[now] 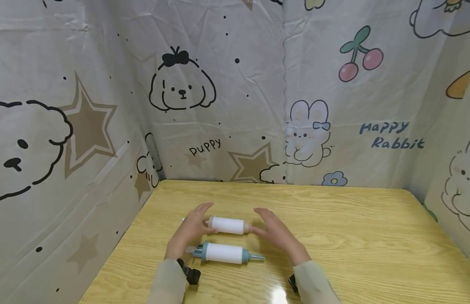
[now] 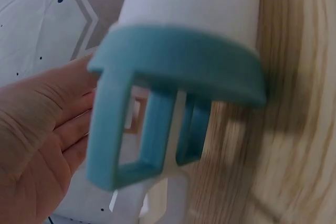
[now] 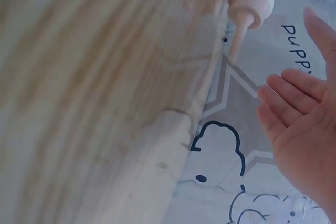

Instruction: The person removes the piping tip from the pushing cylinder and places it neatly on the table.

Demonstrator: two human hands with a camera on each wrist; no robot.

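Two syringe-like tubes with white barrels lie on their sides on the table, one behind the other. The pink-ended tube (image 1: 228, 225) is at the back, between the two hands; its nozzle (image 3: 240, 38) points toward the right hand. In front is the teal-ended tube (image 1: 224, 253), whose slotted collar (image 2: 178, 61) and clear plunger end fill much of the left wrist view. My left hand (image 1: 193, 226) is spread by the pink-ended tube's left end; contact cannot be told. My right hand (image 1: 274, 230) is beside its nozzle tip, fingers extended, holding nothing.
The tubes lie on a yellow wood-grain table (image 1: 352, 236). A printed cloth (image 1: 242, 93) with cartoon animals hangs behind it and along both sides. Black straps with small devices (image 1: 189, 273) sit at the wrists.
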